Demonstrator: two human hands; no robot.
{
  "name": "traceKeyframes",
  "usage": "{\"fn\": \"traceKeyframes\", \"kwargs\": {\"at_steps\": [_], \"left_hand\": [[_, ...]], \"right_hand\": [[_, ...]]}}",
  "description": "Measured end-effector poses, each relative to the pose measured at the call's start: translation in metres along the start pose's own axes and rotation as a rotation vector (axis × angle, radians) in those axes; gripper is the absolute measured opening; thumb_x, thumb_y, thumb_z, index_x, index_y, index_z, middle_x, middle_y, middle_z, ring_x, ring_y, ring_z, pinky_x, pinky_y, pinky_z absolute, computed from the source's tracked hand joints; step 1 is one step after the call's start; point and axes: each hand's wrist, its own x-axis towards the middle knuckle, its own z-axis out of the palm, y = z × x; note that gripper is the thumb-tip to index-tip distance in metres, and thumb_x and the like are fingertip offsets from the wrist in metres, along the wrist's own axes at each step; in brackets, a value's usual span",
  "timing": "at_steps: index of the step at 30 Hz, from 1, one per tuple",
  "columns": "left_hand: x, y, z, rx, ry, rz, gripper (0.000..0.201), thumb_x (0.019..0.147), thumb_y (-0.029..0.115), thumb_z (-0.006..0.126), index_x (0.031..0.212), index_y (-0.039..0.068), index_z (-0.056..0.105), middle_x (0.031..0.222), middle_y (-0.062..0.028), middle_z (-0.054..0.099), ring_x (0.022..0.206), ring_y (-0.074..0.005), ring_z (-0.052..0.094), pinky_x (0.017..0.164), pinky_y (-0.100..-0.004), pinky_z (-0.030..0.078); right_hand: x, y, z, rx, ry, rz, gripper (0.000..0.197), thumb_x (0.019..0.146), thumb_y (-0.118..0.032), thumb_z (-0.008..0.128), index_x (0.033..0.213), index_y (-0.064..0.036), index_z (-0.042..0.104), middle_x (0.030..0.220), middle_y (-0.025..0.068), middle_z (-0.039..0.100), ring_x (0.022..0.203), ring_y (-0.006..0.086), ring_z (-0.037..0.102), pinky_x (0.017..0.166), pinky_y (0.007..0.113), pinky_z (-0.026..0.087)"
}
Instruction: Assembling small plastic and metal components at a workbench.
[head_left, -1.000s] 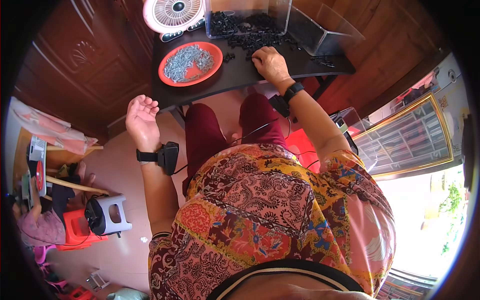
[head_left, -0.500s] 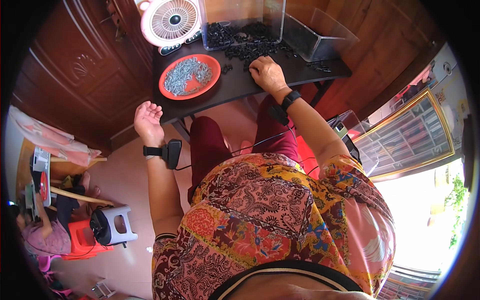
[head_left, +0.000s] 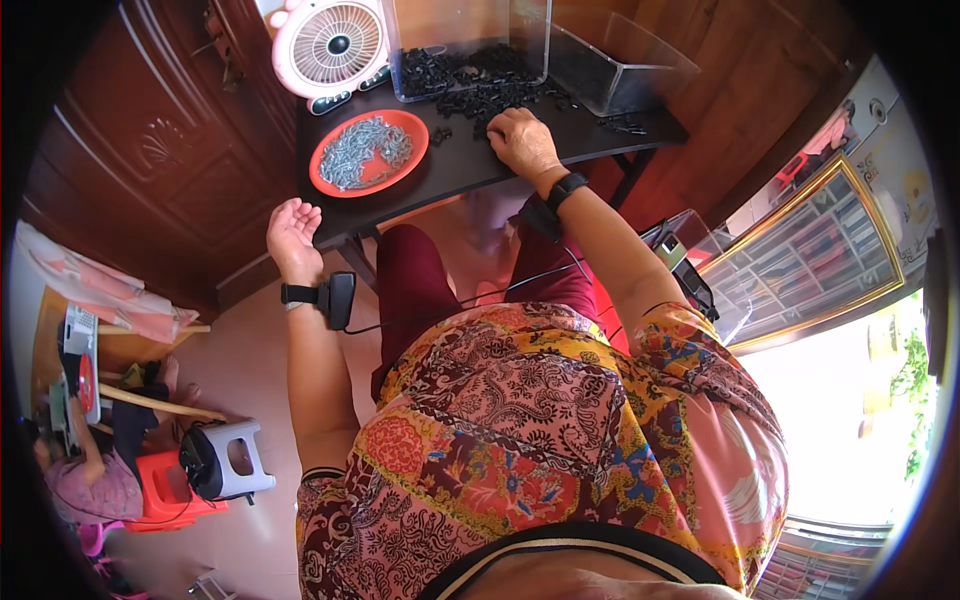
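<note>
Several fingers [head_left: 499,124] of the right hand [head_left: 526,145] bend down at the near edge of the black parts [head_left: 490,98]; their tips are hidden, so I cannot tell whether they pinch one. On the left hand [head_left: 294,236], palm up just beyond the table's left front corner, the fingers curl loosely, close together. Each wrist wears a black band with a box. The parts lie heaped on the black table [head_left: 455,168], in front of a clear bin [head_left: 462,28] holding more. Left of them, an orange plate [head_left: 420,140] carries silver pieces [head_left: 345,160], with a pink fan [head_left: 338,44] behind it. A second bin [head_left: 645,88] stands right of the first.
</note>
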Motion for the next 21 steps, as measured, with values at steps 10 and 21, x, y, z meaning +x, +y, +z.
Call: {"fn": "traceKeyframes", "kwargs": {"at_steps": [10,21], "left_hand": [[0.0003,0.002,0.0005,0.004,-0.005,-0.005,0.017,0.093,0.018,0.052,0.098,0.003,0.058,0.088,-0.0085,0.062,0.081,-0.0202,0.063,0.076,-0.0307,0.053],[-0.0029,0.0043,0.0029,0.03,-0.006,0.011,0.015,0.089,0.016,0.055,0.096,0.003,0.059,0.084,-0.008,0.063,0.077,-0.02,0.064,0.072,-0.0296,0.053]], "right_hand": [[0.0006,-0.0003,-0.0009,0.001,0.009,-0.014,0.009,0.078,-0.017,0.063,0.079,-0.0099,0.069,0.083,0.0065,0.065,0.087,0.0267,0.062,0.079,0.037,0.051],[0.0017,-0.0011,0.0005,-0.016,-0.013,-0.02,0.011,0.079,-0.018,0.062,0.08,-0.0105,0.07,0.084,0.0064,0.066,0.087,0.0267,0.062,0.079,0.037,0.051]]}}
